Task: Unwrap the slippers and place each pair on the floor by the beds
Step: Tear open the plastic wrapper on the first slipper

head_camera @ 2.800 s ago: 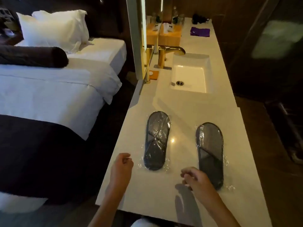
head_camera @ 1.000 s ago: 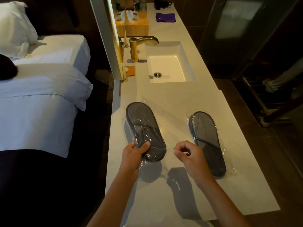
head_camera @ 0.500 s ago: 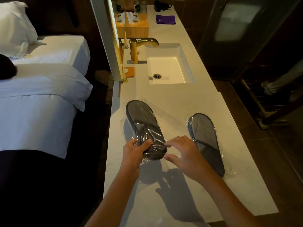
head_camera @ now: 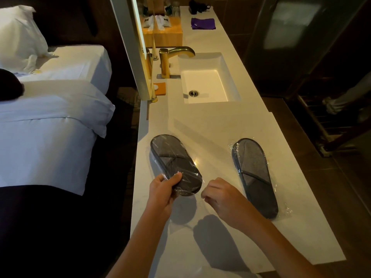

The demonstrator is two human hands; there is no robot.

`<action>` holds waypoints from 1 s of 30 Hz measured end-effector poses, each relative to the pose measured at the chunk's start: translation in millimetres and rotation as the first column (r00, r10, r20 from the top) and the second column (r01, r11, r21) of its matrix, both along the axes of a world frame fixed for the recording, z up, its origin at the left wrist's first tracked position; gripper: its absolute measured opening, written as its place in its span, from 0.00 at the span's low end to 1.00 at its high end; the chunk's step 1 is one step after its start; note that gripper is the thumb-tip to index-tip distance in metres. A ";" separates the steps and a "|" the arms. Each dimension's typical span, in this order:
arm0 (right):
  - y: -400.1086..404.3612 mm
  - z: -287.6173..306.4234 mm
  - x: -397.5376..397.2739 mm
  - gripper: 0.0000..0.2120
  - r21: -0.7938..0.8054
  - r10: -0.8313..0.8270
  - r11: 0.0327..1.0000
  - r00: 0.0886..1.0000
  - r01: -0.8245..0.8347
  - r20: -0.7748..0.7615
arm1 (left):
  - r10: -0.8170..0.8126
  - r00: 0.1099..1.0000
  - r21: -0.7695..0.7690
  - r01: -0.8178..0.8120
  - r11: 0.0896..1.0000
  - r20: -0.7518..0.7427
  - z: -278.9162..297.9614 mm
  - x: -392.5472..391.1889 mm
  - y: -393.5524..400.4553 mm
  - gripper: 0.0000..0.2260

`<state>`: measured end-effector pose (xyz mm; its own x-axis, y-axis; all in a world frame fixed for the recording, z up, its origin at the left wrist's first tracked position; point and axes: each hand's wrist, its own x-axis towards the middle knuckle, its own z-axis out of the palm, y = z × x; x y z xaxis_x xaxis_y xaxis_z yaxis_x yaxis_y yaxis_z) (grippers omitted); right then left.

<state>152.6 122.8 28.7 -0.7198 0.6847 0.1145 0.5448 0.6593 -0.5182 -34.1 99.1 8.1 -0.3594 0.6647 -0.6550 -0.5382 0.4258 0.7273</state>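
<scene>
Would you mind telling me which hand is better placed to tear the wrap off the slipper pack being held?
The right hand. The left hand already has its grip on the near end of the left slipper pack, steadying it, while the right is loosely curled beside that end, at the wrap's edge.

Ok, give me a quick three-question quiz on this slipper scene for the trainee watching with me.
1. True or false: both wrapped slipper packs lie flat on the counter.
2. Which hand grips the left slipper pack? A) left hand B) right hand C) neither
3. Fill in: the right slipper pack is still sealed in clear ____.

Key:
1. False: the left pack's near end is lifted in the left hand; only the right pack lies flat.
2. A; the right hand is curled beside the pack's near end, and whether its fingers pinch the wrap cannot be told.
3. Plastic.
</scene>
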 end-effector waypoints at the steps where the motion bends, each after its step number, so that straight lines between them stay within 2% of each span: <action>1: -0.7 0.2 0.0 0.10 -0.016 -0.029 0.999 0.999 0.029 0.015 | -0.003 1.000 0.009 0.003 1.000 -0.003 0.5 1.8 -0.2 0.09; 4: -2.4 2.0 -4.9 0.18 -0.006 -0.106 0.994 0.993 0.106 0.059 | -0.019 0.999 0.021 0.020 1.000 -0.028 2.5 6.4 0.4 0.10; 7: -2.4 3.9 -16.2 0.16 0.023 -0.101 0.995 0.991 0.100 0.089 | -0.023 0.999 0.036 0.024 0.999 -0.026 3.9 11.5 1.2 0.10; 12: -8.4 2.4 -28.2 0.11 -0.069 -0.134 0.988 0.987 0.141 0.089 | 0.004 0.999 0.021 -0.004 1.000 -0.037 3.0 16.9 2.7 0.12; 18: -10.8 1.8 -21.3 0.05 0.031 0.045 0.998 0.999 -0.045 0.011 | 0.062 0.997 0.013 -0.063 0.998 0.049 6.7 9.9 7.5 0.10; 24: -19.4 5.1 -9.1 0.06 0.053 0.067 0.996 0.998 -0.067 0.014 | 0.097 0.994 0.030 -0.099 0.995 0.052 6.9 10.6 13.3 0.11; 26: -23.8 9.3 -5.2 0.07 -0.009 0.032 0.999 0.999 -0.032 -0.042 | 0.115 0.991 0.053 -0.119 0.992 0.073 7.1 10.2 14.4 0.12; 28: -24.1 17.1 -4.0 0.06 -0.139 -0.149 0.982 0.979 0.129 -0.143 | 0.121 0.990 0.069 -0.127 0.990 0.079 6.1 9.5 14.6 0.13; 29: -22.4 21.3 -4.0 0.06 -0.273 -0.292 0.932 0.939 0.237 -0.182 | 0.115 0.990 0.077 -0.121 0.990 0.084 5.0 9.2 14.4 0.14; 30: -19.1 25.5 -4.4 0.06 -0.448 -0.433 0.837 0.881 0.314 -0.190 | 0.106 0.990 0.088 -0.114 0.990 0.093 4.3 9.5 14.4 0.15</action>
<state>148.3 103.7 54.2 -0.3786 0.9229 -0.0704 0.5044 0.1420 -0.8517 -24.6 113.5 12.4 -0.3774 0.6838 -0.6246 -0.6420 0.2929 0.7086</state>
